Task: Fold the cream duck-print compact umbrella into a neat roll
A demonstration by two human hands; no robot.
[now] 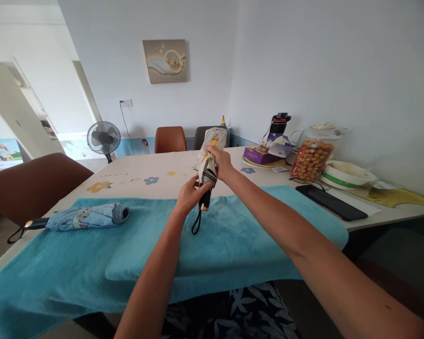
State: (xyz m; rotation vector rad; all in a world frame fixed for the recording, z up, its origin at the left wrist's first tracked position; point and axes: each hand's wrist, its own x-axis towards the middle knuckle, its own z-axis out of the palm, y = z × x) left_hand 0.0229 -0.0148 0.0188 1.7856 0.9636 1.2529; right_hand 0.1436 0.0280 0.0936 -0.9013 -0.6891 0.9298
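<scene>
Umbrella (209, 175) at frame centre should handle light: soft cloth (214, 137), stiff core. Your right hand (219, 161) curls around the cloth; your left hand (193, 192) closes about its base, above the black handle (204, 200), likely the firmest hold. Teal towel (233, 245) fills lower frame.

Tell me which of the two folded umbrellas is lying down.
The light-blue umbrella, lying at the left on the teal cloth. The cream umbrella is instead held by the left hand and right hand.

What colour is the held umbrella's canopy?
The canopy is mostly cream with a yellow print, as the head view shows.
</scene>
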